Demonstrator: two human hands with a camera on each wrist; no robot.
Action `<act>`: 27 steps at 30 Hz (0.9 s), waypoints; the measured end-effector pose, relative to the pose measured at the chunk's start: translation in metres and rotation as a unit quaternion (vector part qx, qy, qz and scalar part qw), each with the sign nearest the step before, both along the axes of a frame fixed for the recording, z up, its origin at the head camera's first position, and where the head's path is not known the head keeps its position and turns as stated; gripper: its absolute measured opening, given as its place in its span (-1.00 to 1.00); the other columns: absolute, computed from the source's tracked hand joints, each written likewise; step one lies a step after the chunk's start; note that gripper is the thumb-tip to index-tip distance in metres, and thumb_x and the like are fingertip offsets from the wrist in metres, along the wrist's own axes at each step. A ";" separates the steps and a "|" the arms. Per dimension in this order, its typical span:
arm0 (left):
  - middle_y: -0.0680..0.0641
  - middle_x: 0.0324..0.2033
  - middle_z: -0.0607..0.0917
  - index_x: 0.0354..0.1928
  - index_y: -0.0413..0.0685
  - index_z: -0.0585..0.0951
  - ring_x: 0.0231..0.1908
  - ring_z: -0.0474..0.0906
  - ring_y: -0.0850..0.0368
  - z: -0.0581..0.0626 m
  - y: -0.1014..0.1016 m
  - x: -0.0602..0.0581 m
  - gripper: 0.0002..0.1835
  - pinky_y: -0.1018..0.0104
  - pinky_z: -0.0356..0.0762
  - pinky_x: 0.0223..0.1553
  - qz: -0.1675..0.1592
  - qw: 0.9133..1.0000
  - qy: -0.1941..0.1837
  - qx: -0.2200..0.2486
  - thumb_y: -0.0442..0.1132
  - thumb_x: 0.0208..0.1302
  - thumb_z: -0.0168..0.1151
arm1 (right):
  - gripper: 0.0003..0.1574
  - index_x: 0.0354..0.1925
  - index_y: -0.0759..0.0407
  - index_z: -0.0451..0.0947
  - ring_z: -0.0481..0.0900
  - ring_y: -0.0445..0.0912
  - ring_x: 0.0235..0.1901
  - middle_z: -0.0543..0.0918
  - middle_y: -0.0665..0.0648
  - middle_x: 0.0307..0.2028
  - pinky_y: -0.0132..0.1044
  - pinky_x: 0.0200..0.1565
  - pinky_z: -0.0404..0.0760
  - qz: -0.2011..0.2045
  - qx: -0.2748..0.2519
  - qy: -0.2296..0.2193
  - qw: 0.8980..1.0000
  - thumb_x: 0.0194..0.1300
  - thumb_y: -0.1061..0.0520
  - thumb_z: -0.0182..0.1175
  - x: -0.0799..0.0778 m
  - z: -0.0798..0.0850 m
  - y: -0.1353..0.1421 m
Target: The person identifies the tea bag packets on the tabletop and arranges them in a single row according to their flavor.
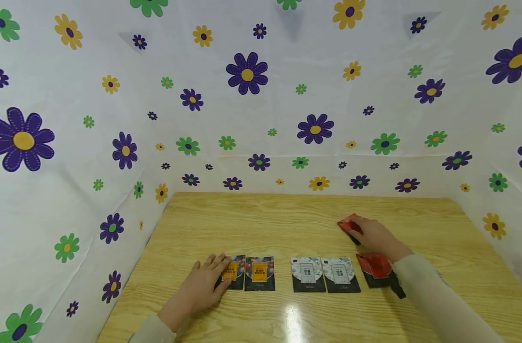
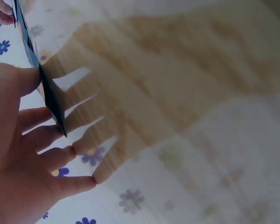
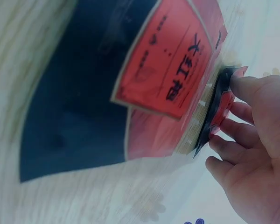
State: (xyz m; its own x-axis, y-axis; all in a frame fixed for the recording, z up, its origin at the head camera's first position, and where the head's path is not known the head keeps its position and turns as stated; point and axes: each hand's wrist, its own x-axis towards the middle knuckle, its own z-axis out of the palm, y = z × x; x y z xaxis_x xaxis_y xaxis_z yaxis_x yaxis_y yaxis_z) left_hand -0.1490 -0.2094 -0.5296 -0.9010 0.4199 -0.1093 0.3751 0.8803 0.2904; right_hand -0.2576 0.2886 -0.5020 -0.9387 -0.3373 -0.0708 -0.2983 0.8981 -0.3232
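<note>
My left hand (image 1: 205,281) lies with its fingers spread over the left part of a dark tea sachet (image 1: 230,271) with an orange label. In the left wrist view the thumb and fingers touch the edge of that sachet (image 2: 53,100). Beside it lies a second orange-labelled tea sachet (image 1: 259,272). My right hand (image 1: 374,236) pinches a red and black tea sachet (image 1: 348,224), tilted, farther back on the table; in the right wrist view this sachet (image 3: 219,112) sits between thumb and fingers. Another red tea sachet (image 1: 375,269) lies nearer, partly under the right forearm.
Two white-and-black tea sachets, a left one (image 1: 308,275) and a right one (image 1: 340,275), lie side by side in the middle. A black corner (image 1: 398,288) shows beside the right sleeve. Flower-printed white cloth (image 1: 282,105) walls the wooden table (image 1: 244,219) on three sides.
</note>
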 end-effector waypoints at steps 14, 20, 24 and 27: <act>-0.20 0.58 0.35 0.62 0.03 0.32 0.54 0.28 -0.39 -0.001 0.000 0.001 -0.32 -0.58 0.28 0.37 0.003 1.000 0.007 0.002 0.14 0.62 0.07 | -0.53 0.22 0.38 0.47 0.53 -0.01 -0.40 0.69 0.29 -0.21 -0.01 -0.26 0.70 -0.002 0.007 0.010 1.000 0.53 0.11 0.26 0.008 0.000 0.012; -0.20 0.58 0.35 0.62 0.04 0.32 0.54 0.27 -0.38 -0.002 -0.001 0.000 -0.33 -0.58 0.28 0.37 0.003 1.000 0.005 0.001 0.15 0.63 0.06 | -0.49 0.24 0.40 0.47 0.54 0.01 -0.39 0.69 0.31 -0.20 0.01 -0.24 0.72 -0.006 0.012 0.007 1.000 0.52 0.10 0.27 0.009 0.000 0.016; -0.21 0.58 0.35 0.62 0.03 0.32 0.54 0.27 -0.39 -0.002 -0.001 0.000 -0.33 -0.58 0.27 0.37 0.001 1.000 0.002 0.004 0.14 0.63 0.06 | -0.48 0.24 0.42 0.47 0.54 0.00 -0.39 0.70 0.32 -0.20 0.01 -0.24 0.72 -0.005 0.011 0.007 1.000 0.51 0.10 0.28 0.011 0.000 0.018; -0.20 0.58 0.35 0.62 0.03 0.32 0.54 0.26 -0.39 -0.001 -0.001 0.000 -0.33 -0.59 0.26 0.38 0.002 1.000 0.001 0.006 0.13 0.63 0.06 | -0.47 0.25 0.43 0.46 0.55 0.00 -0.39 0.70 0.33 -0.19 0.00 -0.25 0.72 -0.007 0.010 0.003 1.000 0.51 0.11 0.27 0.014 0.001 0.019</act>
